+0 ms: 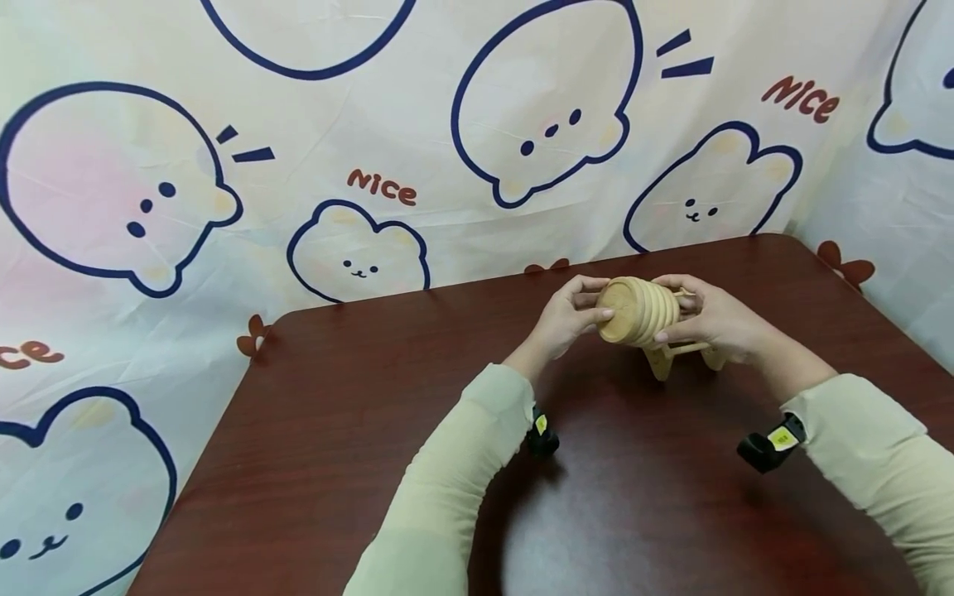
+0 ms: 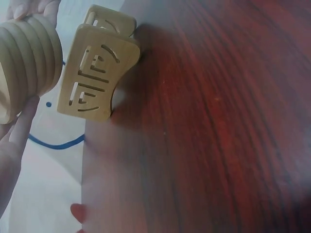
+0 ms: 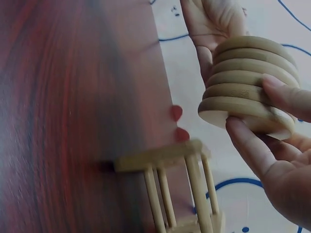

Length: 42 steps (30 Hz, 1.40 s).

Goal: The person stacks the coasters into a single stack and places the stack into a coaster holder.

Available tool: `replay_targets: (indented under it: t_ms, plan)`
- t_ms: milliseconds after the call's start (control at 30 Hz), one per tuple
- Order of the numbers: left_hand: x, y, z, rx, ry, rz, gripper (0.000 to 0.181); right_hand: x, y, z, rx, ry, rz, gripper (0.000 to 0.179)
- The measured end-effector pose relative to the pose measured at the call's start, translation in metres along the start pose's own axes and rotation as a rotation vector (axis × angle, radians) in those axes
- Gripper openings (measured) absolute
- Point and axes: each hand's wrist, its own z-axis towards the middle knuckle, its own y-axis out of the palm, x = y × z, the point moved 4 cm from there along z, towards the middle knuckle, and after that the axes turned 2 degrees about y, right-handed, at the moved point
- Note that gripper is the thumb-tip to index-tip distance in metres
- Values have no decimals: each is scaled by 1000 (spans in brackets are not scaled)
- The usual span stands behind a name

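Both hands hold a stack of several round wooden coasters (image 1: 633,311) on its side, raised over the far right of the table. My left hand (image 1: 561,321) grips the near-left end, its thumb on the face of the end coaster. At the opposite end, my right hand (image 1: 719,321) pinches the stack between thumb and fingers. Below and behind the stack stands a pale wooden coaster rack (image 2: 92,73), with cut-out side panels joined by dowels. The coasters are apart from the rack in both wrist views. Hands and coasters partly hide the rack in the head view.
The dark red-brown table (image 1: 358,430) ends just beyond the rack, at its far edge. A light cloth backdrop (image 1: 462,240) printed with cartoon bears hangs behind it and down both sides. Black wrist cameras (image 1: 771,443) sit under both forearms.
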Motion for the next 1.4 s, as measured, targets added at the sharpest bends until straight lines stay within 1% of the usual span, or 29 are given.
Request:
replay_targets:
  t_ms: [100, 233, 333, 467, 667, 767, 867, 967, 1100, 1233, 1300, 1400]
  plan:
    - [-4, 3, 7, -3, -2, 42, 38, 2, -6, 0, -8, -3, -1, 69]
    - [-16, 2, 21, -10, -11, 104, 37, 6, -11, 1, -26, -5, 24, 67]
    - [-15, 6, 26, -16, -15, 135, 37, 8, -16, 1, -19, -9, 38, 66]
    - [-8, 14, 30, -30, -23, 147, 38, 8, -25, -1, 12, -14, 13, 68]
    - [10, 26, 28, -39, -28, 175, 38, 7, -36, -4, 59, -2, -13, 68]
    - [17, 29, 26, -45, -15, 205, 38, 6, -41, -4, 53, -26, -27, 67]
    - [20, 32, 27, -50, -3, 247, 37, 6, -45, -3, 35, -52, -47, 65]
    - [16, 35, 30, -51, -19, 287, 38, 8, -48, -4, 11, -67, -73, 64]
    - [2, 37, 41, -42, -47, 337, 41, 11, -54, -5, -2, -85, -104, 64]
    - [-10, 40, 54, -33, -34, 399, 44, 13, -60, -5, 2, -109, -128, 63]
    - [-12, 42, 59, -33, -21, 435, 44, 14, -63, -5, 1, -127, -132, 63]
    - [-12, 45, 62, -59, -8, 494, 38, 16, -67, -4, -14, -154, -120, 62]
